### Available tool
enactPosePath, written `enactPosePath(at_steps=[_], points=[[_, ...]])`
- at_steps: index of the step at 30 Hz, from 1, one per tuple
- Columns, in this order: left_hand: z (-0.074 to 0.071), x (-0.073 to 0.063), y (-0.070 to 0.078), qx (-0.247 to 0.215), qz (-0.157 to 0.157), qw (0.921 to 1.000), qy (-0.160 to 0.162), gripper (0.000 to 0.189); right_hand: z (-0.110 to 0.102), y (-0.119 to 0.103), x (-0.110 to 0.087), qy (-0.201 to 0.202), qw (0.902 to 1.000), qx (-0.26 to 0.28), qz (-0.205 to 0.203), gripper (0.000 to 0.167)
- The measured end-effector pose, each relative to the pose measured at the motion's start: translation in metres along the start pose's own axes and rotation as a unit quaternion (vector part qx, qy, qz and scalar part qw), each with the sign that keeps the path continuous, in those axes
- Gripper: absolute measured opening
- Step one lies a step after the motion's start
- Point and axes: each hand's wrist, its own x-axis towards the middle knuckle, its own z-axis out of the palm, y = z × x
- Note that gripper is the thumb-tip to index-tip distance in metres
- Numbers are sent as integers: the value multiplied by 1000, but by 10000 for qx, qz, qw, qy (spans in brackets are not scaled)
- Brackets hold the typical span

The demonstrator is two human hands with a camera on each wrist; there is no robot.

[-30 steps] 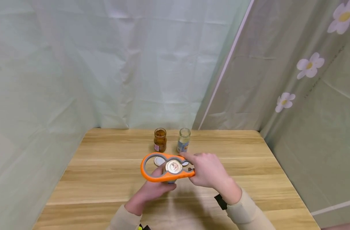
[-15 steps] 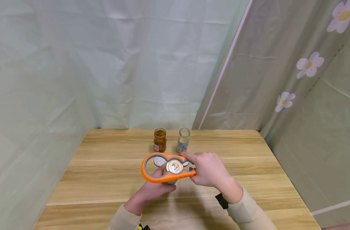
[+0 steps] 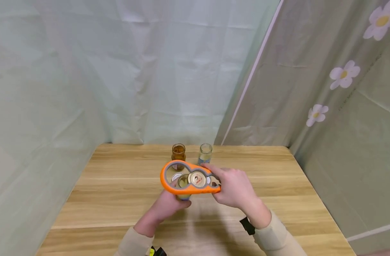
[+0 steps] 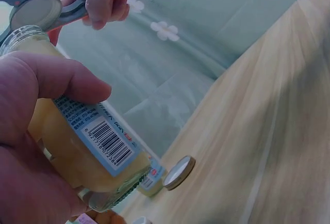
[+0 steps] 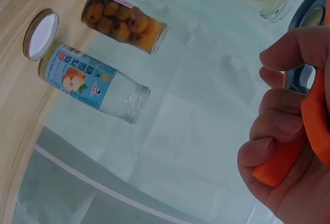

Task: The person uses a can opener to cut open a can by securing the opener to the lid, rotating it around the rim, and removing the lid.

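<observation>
My left hand (image 3: 169, 204) grips a glass jar (image 4: 87, 141) with a blue label and pale contents, its threaded mouth uncovered. My right hand (image 3: 234, 186) holds the handles of an orange and grey jar opener (image 3: 191, 191). A gold lid (image 3: 197, 179) sits in the opener's middle ring, apart from the jar and just right of its mouth. Seen from the head, the jar's mouth shows through the opener's large loop. In the left wrist view the lid's pale underside faces the camera, above the tilted jar.
Behind the hands stand an uncovered amber jar (image 3: 178, 153) of round brown fruit and another uncovered blue-labelled jar (image 3: 206, 151). A lid (image 3: 177, 175) lies before the amber jar, and a second lid (image 5: 41, 34) before the other. Curtains (image 3: 182, 71) enclose the wooden table (image 3: 118, 199).
The lid has come off the jar and stays in the opener. My left hand has lowered the jar slightly leftward, while the opener has risen a little and shifted right.
</observation>
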Motion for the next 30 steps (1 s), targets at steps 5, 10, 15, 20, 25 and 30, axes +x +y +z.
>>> enactPosePath(at_steps=[5,10,15,20,25,30], points=[[-3,0,-2,-35,22,10000,6,73,2,0,-3,108,9999,63,63,79],[-8,3,-1,-39,311,9995,-58,67,2,2,-1,247,9997,2,93,81],[-17,6,0,178,234,9993,221,63,0,3,0,308,9994,2,182,86],[-28,8,-1,245,103,9974,668,65,-1,4,-1,282,9990,-12,347,86],[-39,10,-2,204,213,9950,949,72,0,3,-1,264,9990,-57,352,84],[-47,10,-4,156,-244,9896,1411,68,-2,3,-1,203,9989,-114,404,86]])
